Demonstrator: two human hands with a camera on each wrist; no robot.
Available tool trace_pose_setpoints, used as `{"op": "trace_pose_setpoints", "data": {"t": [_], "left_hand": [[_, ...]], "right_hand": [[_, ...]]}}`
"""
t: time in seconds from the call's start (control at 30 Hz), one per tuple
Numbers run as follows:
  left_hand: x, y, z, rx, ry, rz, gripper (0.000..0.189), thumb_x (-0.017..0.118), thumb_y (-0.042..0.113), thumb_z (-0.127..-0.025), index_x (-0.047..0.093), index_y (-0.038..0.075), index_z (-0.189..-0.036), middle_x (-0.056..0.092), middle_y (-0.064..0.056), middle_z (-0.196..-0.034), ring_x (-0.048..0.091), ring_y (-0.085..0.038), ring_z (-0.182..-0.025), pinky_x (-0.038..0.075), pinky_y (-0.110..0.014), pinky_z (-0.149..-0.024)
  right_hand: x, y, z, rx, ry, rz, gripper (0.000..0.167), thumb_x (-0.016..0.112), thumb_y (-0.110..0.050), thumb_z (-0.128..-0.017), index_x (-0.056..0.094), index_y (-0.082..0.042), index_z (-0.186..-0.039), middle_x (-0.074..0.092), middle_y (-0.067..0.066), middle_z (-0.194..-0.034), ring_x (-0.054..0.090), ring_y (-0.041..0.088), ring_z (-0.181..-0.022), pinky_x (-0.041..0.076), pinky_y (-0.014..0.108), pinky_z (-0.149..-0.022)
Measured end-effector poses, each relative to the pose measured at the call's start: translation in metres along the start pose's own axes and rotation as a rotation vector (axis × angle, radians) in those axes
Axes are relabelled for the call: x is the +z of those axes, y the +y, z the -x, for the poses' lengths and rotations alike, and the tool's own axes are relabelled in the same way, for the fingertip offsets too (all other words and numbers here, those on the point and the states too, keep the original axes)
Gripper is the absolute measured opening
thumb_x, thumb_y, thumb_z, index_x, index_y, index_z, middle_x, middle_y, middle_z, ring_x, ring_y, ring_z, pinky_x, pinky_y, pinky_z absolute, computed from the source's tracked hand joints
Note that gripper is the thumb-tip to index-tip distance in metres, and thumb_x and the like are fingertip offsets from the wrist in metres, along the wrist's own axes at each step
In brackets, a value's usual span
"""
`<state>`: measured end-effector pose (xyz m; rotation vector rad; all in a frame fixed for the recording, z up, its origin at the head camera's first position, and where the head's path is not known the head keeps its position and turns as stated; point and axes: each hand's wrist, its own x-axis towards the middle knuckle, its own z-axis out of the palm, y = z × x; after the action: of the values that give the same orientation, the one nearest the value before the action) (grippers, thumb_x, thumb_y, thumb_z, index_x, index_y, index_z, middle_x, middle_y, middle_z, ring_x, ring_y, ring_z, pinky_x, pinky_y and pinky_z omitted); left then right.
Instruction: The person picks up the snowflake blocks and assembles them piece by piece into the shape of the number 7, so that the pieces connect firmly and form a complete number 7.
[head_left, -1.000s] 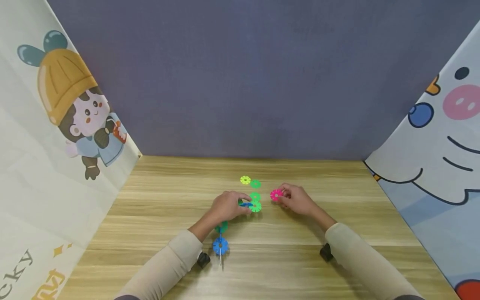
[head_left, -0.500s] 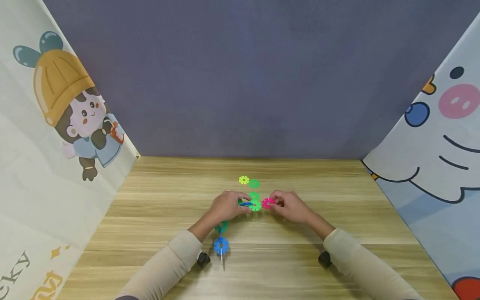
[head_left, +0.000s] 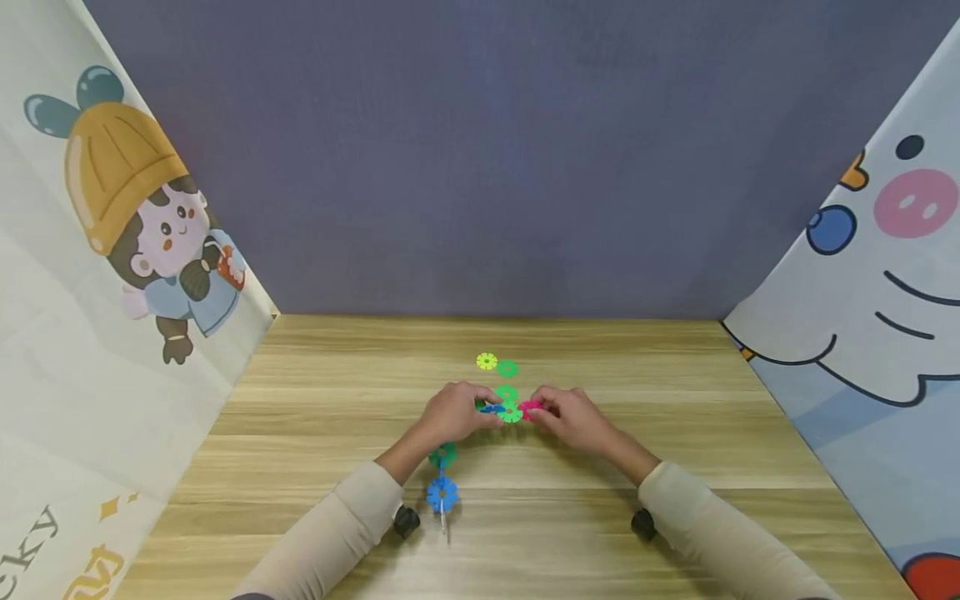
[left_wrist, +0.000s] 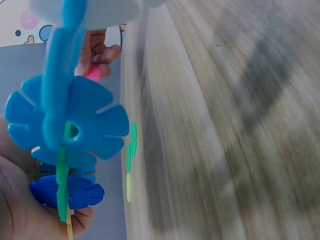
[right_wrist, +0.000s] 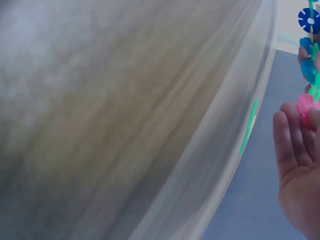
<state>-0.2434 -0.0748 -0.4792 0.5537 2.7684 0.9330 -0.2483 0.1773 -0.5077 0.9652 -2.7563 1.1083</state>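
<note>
A chain of notched plastic discs hangs from my left hand (head_left: 456, 410), whose thumb and fingers pinch it near a blue disc (head_left: 492, 408). A bright green disc (head_left: 511, 414) forms the end toward the right hand. Further down the chain, nearer me, come another green disc (head_left: 447, 452) and a blue disc (head_left: 435, 493). My right hand (head_left: 576, 418) pinches a pink disc (head_left: 527, 410), its edge right at the bright green disc's rim. In the right wrist view the pink disc (right_wrist: 305, 105) sits between thumb and fingers. Large in the left wrist view is a blue disc (left_wrist: 95, 112).
Beyond the hands, a loose yellow disc (head_left: 482, 362) and two green discs, one at the back (head_left: 501, 368) and one nearer (head_left: 504, 392), lie on the wooden table (head_left: 645, 350). A grey panel (head_left: 480, 167) rises behind, with printed cartoon sheets at both sides.
My right hand has moved left and slightly nearer with the pink disc, bringing it to the bright green disc. The left hand and its chain have stayed nearly still.
</note>
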Motion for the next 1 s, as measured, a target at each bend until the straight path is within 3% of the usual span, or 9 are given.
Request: {"op": "trace_pose_setpoints", "data": {"t": [0.2,0.33,0.53,0.63,0.77,1.0], "left_hand": [[-0.001,0.001,-0.001,0.002,0.024,0.068,0.031,0.083,0.035,-0.085,0.079,0.022,-0.112,0.077,0.0,-0.116,0.057,-0.011,-0.076,0.046,-0.028,-0.06],[-0.002,0.001,-0.003,0.021,0.049,0.064,0.029,0.084,0.035,-0.083,0.08,0.021,-0.109,0.079,0.001,-0.11,0.056,-0.008,-0.073,0.047,-0.027,-0.062],[-0.005,0.001,-0.004,0.021,0.055,0.105,0.032,0.085,0.034,-0.082,0.08,0.018,-0.11,0.079,0.0,-0.11,0.045,-0.008,-0.061,0.037,-0.025,-0.052],[-0.006,0.002,-0.004,0.043,0.049,0.098,0.03,0.086,0.031,-0.082,0.081,0.017,-0.108,0.078,0.0,-0.111,0.055,-0.007,-0.069,0.043,-0.024,-0.056],[-0.01,0.0,-0.004,0.082,0.048,0.064,0.029,0.086,0.027,-0.082,0.081,0.014,-0.108,0.078,-0.002,-0.111,0.069,-0.013,-0.094,0.055,-0.028,-0.074],[-0.015,-0.004,-0.003,0.102,-0.021,0.065,0.036,0.082,0.024,-0.087,0.075,0.006,-0.117,0.077,-0.004,-0.11,0.07,-0.018,-0.099,0.058,-0.036,-0.086]], "right_hand": [[0.002,-0.001,0.0,-0.026,0.056,0.014,0.007,0.067,-0.019,-0.1,0.067,-0.016,-0.093,0.062,-0.012,-0.066,0.056,-0.004,-0.057,0.05,0.02,-0.051],[0.002,-0.002,-0.002,-0.05,0.079,0.011,0.008,0.067,-0.019,-0.099,0.067,-0.017,-0.092,0.064,-0.01,-0.065,0.055,-0.005,-0.056,0.049,0.019,-0.05],[0.003,-0.005,-0.006,-0.059,0.098,0.016,0.007,0.068,-0.015,-0.099,0.068,-0.017,-0.092,0.067,-0.005,-0.067,0.057,-0.005,-0.059,0.051,0.019,-0.053],[0.004,-0.007,-0.008,-0.052,0.096,0.02,0.008,0.069,-0.013,-0.097,0.068,-0.016,-0.091,0.068,-0.003,-0.067,0.058,-0.005,-0.059,0.052,0.019,-0.055],[0.007,-0.009,-0.011,-0.057,0.093,0.017,0.008,0.068,-0.012,-0.097,0.067,-0.016,-0.091,0.069,-0.003,-0.067,0.058,-0.005,-0.06,0.052,0.019,-0.055],[0.009,-0.011,-0.016,-0.045,0.056,-0.009,0.005,0.068,-0.016,-0.099,0.068,-0.014,-0.094,0.071,0.002,-0.072,0.066,0.007,-0.061,0.053,0.019,-0.053]]}}
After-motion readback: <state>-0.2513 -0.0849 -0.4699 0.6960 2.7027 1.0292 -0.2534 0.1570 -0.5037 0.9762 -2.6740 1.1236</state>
